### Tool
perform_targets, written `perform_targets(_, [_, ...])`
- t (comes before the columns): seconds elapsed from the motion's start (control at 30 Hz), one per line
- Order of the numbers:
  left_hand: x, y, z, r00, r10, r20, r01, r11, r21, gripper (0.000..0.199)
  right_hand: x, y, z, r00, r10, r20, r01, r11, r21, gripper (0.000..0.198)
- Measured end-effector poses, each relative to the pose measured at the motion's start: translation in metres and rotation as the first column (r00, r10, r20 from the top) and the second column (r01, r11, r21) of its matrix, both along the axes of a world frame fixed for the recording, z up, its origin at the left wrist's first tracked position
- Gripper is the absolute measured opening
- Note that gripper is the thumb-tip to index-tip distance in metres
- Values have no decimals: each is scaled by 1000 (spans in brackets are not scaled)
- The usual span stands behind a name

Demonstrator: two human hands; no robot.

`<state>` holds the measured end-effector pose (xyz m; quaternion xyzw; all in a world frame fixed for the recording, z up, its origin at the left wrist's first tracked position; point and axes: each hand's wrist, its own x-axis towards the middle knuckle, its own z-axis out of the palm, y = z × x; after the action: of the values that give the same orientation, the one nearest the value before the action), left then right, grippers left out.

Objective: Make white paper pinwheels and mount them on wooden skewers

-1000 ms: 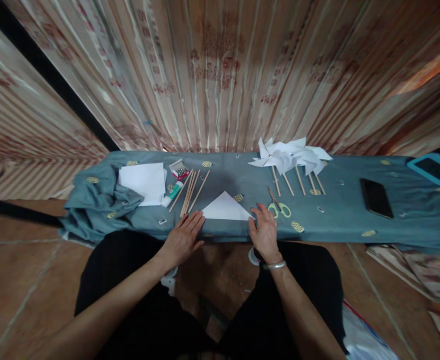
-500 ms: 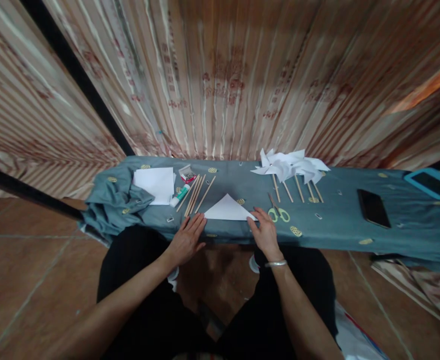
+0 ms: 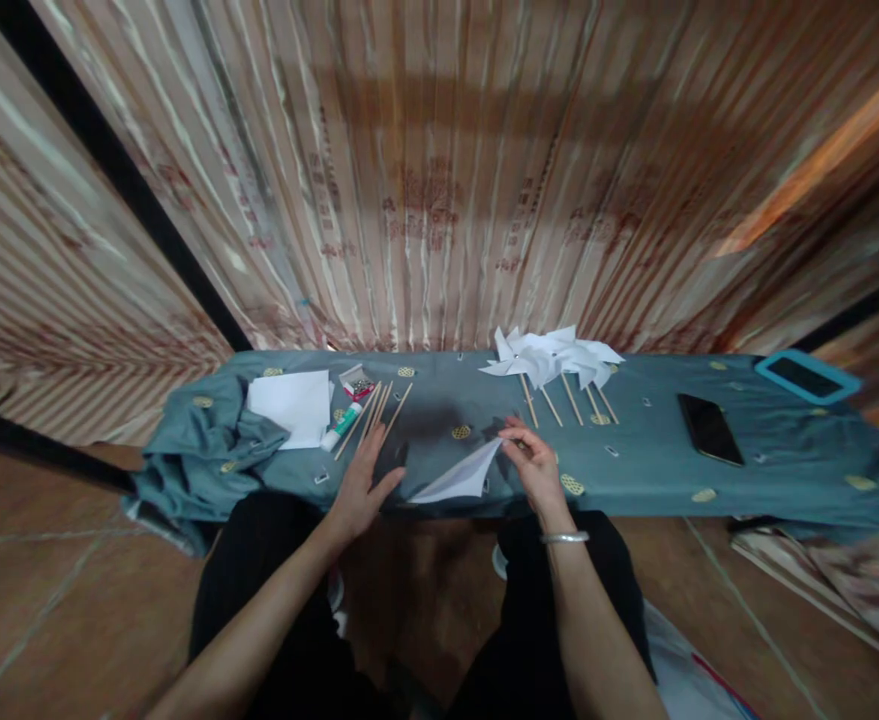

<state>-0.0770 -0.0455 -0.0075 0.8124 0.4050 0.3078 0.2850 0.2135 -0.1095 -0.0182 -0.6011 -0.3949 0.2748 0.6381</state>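
Note:
A white sheet of paper [image 3: 460, 476], folded into a triangle, is tilted at the front edge of the cloth. Thumb and fingers of my right hand [image 3: 533, 462] pinch one corner of it and hold that corner raised. My left hand [image 3: 364, 486] is open, apart from the paper, its fingertips at the near ends of several thin wooden sticks [image 3: 376, 412]. Left of the sticks lies a glue stick [image 3: 341, 427] with a green and white label. The scissors are hidden, apparently behind my right hand.
White paper pinwheels [image 3: 551, 355] on sticks lie at the back. A stack of white paper [image 3: 293, 405] and a small box of pins [image 3: 356, 384] are on the left. A black phone [image 3: 710, 428] and a blue-framed tablet [image 3: 808, 376] lie right on the patterned green cloth [image 3: 649, 470].
My right hand has lifted the paper's right corner, and the triangle has turned and tilted. My left hand has come off the paper toward the sticks. The view has shifted slightly.

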Motion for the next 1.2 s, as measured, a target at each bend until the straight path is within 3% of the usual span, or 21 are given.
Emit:
perform_targets(0.17, [22, 7, 28, 974, -178, 139, 213, 930, -301, 79, -1, 3, 5, 991, -31, -131, 34, 999, 23, 23])
perform_targets(0.3, [47, 7, 41, 962, -221, 160, 269, 868, -417, 82, -1, 7, 7, 983, -43, -180, 47, 999, 18, 25])
perform_targets(0.4, [61, 11, 43, 952, -262, 158, 305, 832, -462, 66, 0, 9, 9, 981, -35, -190, 38, 999, 11, 25])
perform_targets(0.5, [70, 18, 39, 917, -310, 250, 397, 753, -524, 61, 1, 10, 12, 979, -41, -197, 41, 999, -6, 23])
perform_targets(0.67, [79, 28, 31, 879, -220, 423, 467, 572, -674, 68, 6, 11, 13, 978, -69, -199, 67, 998, -20, 23])
perform_targets(0.9, [90, 29, 23, 861, -112, 495, 487, 459, -743, 51, 9, 15, 8, 987, -71, -141, 66, 997, -34, 21])
perform_targets(1.0, [87, 25, 14, 872, -17, 489, 439, 471, -766, 49, 13, 14, 4, 996, -76, -46, 72, 995, -66, 29])
perform_targets(1.1, [79, 26, 5, 890, 126, 437, 313, 528, -789, 43, 19, 5, 2, 952, -140, 271, 196, 961, -193, 37])
perform_targets(1.2, [71, 35, 3, 861, 296, 413, 171, 595, -785, 41, 20, -7, 3, 692, -67, 718, 403, 862, -308, 31])
